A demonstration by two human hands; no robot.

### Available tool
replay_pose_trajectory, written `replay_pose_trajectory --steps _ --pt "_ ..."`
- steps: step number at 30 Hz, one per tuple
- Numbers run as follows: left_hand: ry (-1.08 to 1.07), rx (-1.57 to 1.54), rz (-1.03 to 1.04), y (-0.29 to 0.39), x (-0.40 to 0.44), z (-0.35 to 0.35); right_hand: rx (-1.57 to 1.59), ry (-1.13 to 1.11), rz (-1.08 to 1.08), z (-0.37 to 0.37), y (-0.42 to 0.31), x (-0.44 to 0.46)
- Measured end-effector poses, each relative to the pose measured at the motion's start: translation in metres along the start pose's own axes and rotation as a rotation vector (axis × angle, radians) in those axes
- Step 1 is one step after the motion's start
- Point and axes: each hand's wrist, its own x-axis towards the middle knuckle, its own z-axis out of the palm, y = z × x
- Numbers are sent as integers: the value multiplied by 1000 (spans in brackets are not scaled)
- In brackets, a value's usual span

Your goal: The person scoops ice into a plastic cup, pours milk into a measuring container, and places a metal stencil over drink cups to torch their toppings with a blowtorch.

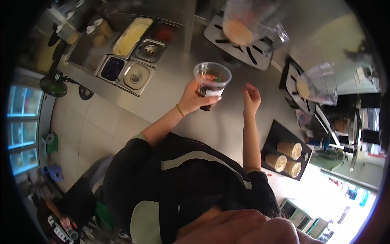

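Observation:
My left hand (190, 97) is wrapped round a clear plastic cup (212, 77), held above the steel counter. The cup has a wide open rim, a white label and something dark in its lower part. To the right of the cup, my right hand (252, 99) hovers over the counter with bent fingers apart and nothing visible in them. Beyond it stands a blender jug (243, 24) with a pale mix at its bottom, on a slotted base (215, 34).
At the far left of the steel counter (174, 81) sit metal pans, with a lidded pan (137, 76) and a yellow filling (133, 37). A second blender jug (317, 87) stands right. A black tray (270, 140) bears three filled cups. Another person's hand (65, 221) shows lower left.

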Motion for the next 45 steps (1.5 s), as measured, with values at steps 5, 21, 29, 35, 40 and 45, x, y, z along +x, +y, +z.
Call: replay_pose_trajectory --steps 5,21,29,35,40,45 --pt "308 44 87 -47 -39 -56 -38 -115 -68 28 48 -5" --pt "1428 203 289 69 -273 -370 67 -1070 106 514 14 -159" --pt "1273 243 266 145 -284 -558 -112 -762 305 829 75 -147" --pt "1225 307 181 135 -261 -686 -922 -274 351 923 215 -43" --pt "1118 349 71 127 -235 -781 -1257 -433 694 946 275 -2" --pt "834 433 -30 155 -175 -863 -1164 -525 792 944 356 1"
